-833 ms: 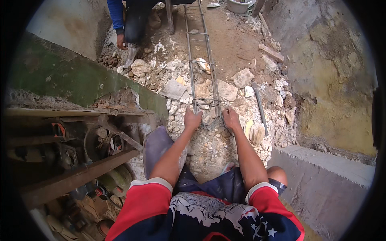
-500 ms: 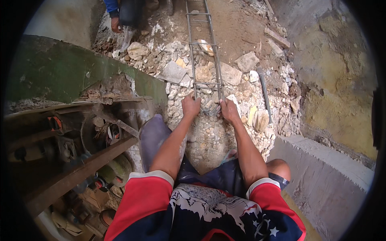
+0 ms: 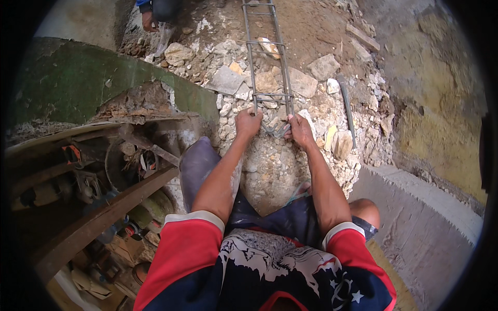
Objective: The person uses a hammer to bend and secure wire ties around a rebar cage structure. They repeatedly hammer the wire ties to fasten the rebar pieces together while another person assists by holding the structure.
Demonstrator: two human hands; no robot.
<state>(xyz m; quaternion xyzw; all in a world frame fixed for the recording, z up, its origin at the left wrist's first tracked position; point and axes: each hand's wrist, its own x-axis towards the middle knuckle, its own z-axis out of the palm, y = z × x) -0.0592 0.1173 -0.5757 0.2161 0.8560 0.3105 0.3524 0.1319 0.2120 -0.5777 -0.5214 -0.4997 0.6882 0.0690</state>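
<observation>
A long rebar cage of thin steel rods with cross ties runs away from me over the rubble. Its near end lies between my two hands. My left hand is closed round the left rod end, while my right hand grips the right one. Bent rod tips show between the hands, just above the broken stones. Part of each rod is hidden by my fingers.
Rubble covers the ground ahead. A dark pipe lies to the right, before a concrete ledge. At left are a broken green wall and a shelf board with tools. Another person's hand shows at far left.
The view has shifted slightly, so the scene sits a little higher and further right. Both hands keep hold of the rebar cage, and the bent tips between them show more clearly.
</observation>
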